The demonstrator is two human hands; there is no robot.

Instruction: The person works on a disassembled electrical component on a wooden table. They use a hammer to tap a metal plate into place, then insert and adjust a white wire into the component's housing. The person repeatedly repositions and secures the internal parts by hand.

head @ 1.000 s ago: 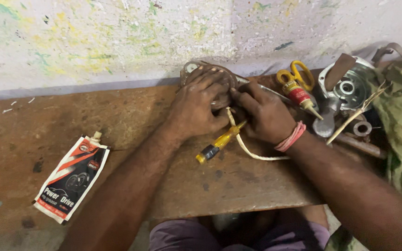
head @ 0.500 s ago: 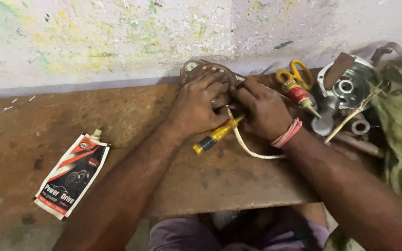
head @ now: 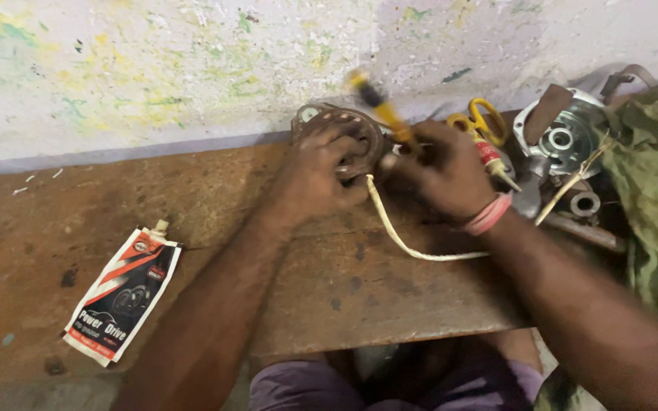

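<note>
My left hand (head: 321, 167) rests on a round brown winding ring (head: 321, 116) that lies on the wooden bench (head: 283, 251) near the wall. My right hand (head: 439, 171) grips a yellow-handled screwdriver (head: 378, 103), its handle tilted up and away toward the wall, blurred by motion. A cream-coloured cord (head: 397, 236) runs from the ring across the bench under my right wrist, which wears a pink band (head: 489, 215).
A printed pouch with a nozzle (head: 119, 293) lies at the bench's left. Yellow-handled scissors (head: 480, 122), a small red bottle (head: 494, 164), a round metal housing (head: 565, 137), metal rings and a rod crowd the right. Green cloth (head: 653, 190) hangs at the far right. A paint-spattered wall stands behind.
The screwdriver swung from lying low across the bench, below my hands, to pointing up toward the wall. My right hand turned with it. My left hand stayed on the ring.
</note>
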